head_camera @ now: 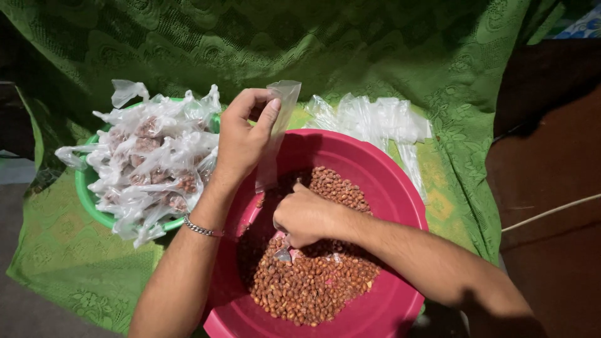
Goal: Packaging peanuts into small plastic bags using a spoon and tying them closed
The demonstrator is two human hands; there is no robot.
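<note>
A wide pink basin holds a heap of brown peanuts. My left hand pinches the top of a small clear plastic bag, which hangs empty above the basin's far side. My right hand is closed on a metal spoon whose bowl dips into the peanuts. A thin metal bracelet sits on my left wrist.
A green bowl to the left is piled with several tied plastic bags of peanuts. A loose pile of empty clear bags lies behind the basin. Everything rests on a green patterned cloth. Brown floor and a pale cord lie to the right.
</note>
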